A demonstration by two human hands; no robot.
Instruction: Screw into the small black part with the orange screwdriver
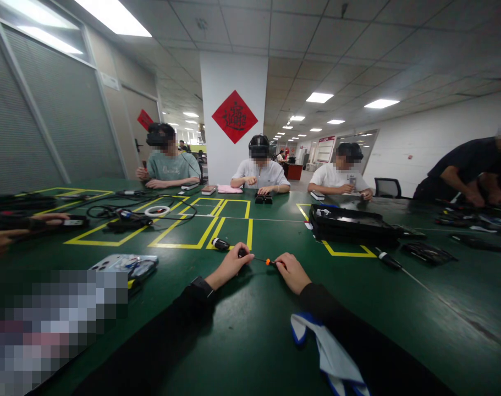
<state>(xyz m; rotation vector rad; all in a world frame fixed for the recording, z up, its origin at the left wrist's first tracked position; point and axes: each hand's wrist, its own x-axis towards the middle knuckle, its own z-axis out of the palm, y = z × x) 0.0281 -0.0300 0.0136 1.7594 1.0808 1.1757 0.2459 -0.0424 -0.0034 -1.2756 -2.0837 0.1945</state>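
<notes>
Near the middle of the green table (pixel 242 341), my left hand (pixel 230 266) is closed on a small black object (pixel 242 252). To its right, my right hand (pixel 293 271) has its fingers wrapped round the handle of a screwdriver with an orange part (pixel 268 262). The thin shaft of the screwdriver points left and reaches the fingers of my left hand; where its tip ends is hidden. A black and white cylindrical item (pixel 220 243) lies just beyond my left hand.
A blue-edged cloth (pixel 330 352) lies by my right forearm. Black trays (pixel 353 224) are stacked at right, near another cylindrical tool (pixel 389 259). Cables and a white ring (pixel 157 211) lie at left, beyond a clear bag (pixel 124 265). Several people sit or stand around the table.
</notes>
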